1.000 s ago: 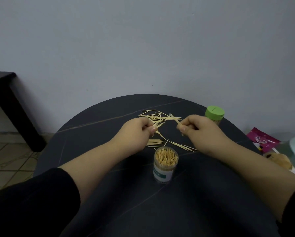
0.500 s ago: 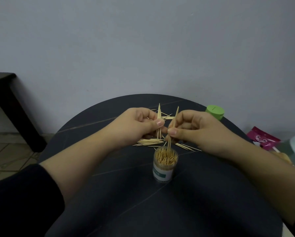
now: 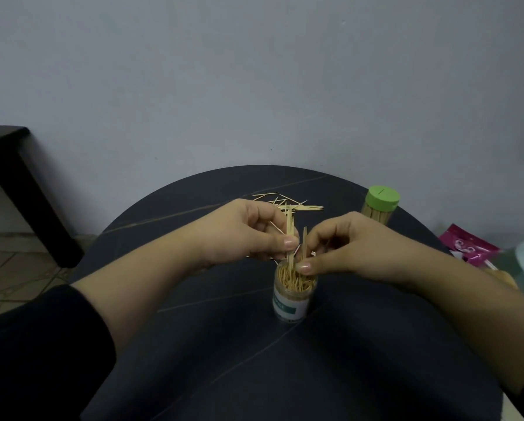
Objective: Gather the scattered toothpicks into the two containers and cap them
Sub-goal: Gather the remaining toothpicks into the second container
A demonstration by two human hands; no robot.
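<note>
Wooden toothpicks (image 3: 290,223) (partly hidden) between fingers (image 3: 290,243)

i count two bare grips: the left grip (image 3: 248,232) and the right grip (image 3: 355,247), each pinching a few thin wooden toothpicks (image 3: 290,229), too bunched for me to number. two clear cylindrical containers: one open container with a white-and-teal label (image 3: 291,303), and one closed container (image 3: 376,215) under the single round green plastic cap (image 3: 382,198). one loose scatter of pale toothpicks (image 3: 285,204), more than a dozen, exact figure unclear. one round dark bench (image 3: 254,360), one dark side table (image 3: 2,141), one pink packet (image 3: 467,247).
</note>
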